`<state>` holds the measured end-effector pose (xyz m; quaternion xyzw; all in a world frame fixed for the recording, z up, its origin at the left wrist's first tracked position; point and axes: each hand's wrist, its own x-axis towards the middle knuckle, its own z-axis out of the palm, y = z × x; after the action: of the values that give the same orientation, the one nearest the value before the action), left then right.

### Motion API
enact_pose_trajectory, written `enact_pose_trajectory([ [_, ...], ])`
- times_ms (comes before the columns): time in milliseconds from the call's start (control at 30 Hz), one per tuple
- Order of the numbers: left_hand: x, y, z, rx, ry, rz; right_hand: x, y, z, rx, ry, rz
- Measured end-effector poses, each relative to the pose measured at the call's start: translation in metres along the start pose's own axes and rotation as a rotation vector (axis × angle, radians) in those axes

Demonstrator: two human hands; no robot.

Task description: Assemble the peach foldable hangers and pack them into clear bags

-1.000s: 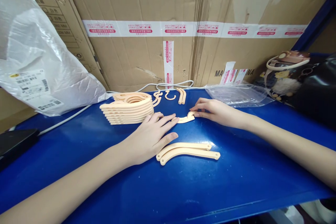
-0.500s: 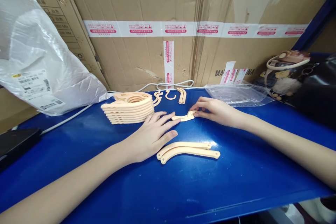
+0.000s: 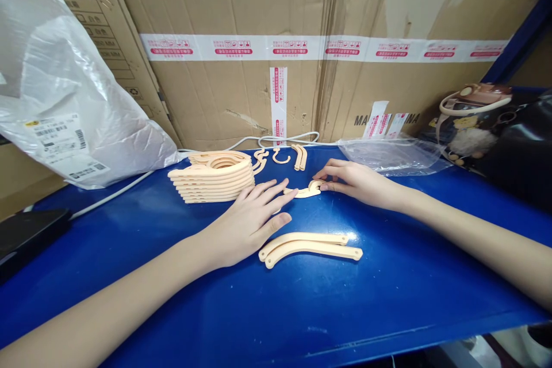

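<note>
My left hand (image 3: 256, 218) lies palm down with its fingers spread, its fingertips touching the left end of a short cream plastic hanger piece (image 3: 305, 192). At that piece's right end, my right hand (image 3: 349, 181) pinches a small curved cream part like a hanger hook (image 3: 317, 184); the fingers partly hide it. Two long curved hanger arms (image 3: 313, 248), each with holes at the ends, lie side by side nearer to me. Beyond my left hand is a neat stack of folded cream hangers (image 3: 211, 178).
Behind the work lie several loose hooks (image 3: 281, 156) and short curved bars (image 3: 299, 157). A white cable (image 3: 245, 141) runs along the cardboard wall (image 3: 233, 92). A plastic bag (image 3: 392, 155), a white parcel (image 3: 77, 103), a black device (image 3: 32, 238) and a cup (image 3: 474, 115) surround the blue table (image 3: 276, 316).
Both hands keep nearly the same pose and place. The whole view has shifted very slightly; no part has visibly been picked up or put down.
</note>
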<state>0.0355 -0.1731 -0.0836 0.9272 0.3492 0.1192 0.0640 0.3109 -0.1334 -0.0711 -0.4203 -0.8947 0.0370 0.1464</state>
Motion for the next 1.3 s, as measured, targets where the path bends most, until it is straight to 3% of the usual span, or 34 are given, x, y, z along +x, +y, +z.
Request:
enact_pose_trajectory([
  [167, -0.005, 0.003, -0.013, 0.046, 0.169, 0.050, -0.003, -0.009, -0.002, -0.131, 0.061, -0.023],
  [300, -0.009, 0.003, -0.022, 0.201, 0.234, 0.079, -0.008, -0.027, -0.001, -0.169, 0.176, -0.125],
  [500, -0.013, 0.006, -0.019, 0.292, 0.233, 0.036, -0.014, -0.054, 0.010, -0.108, 0.054, -0.324],
  [933, -0.007, 0.001, -0.010, 0.444, 0.175, 0.095, -0.014, -0.052, 0.015, 0.088, -0.037, -0.255],
  [1300, -0.010, 0.012, -0.016, 0.276, 0.215, 0.083, -0.015, -0.053, 0.015, 0.062, -0.028, -0.256],
])
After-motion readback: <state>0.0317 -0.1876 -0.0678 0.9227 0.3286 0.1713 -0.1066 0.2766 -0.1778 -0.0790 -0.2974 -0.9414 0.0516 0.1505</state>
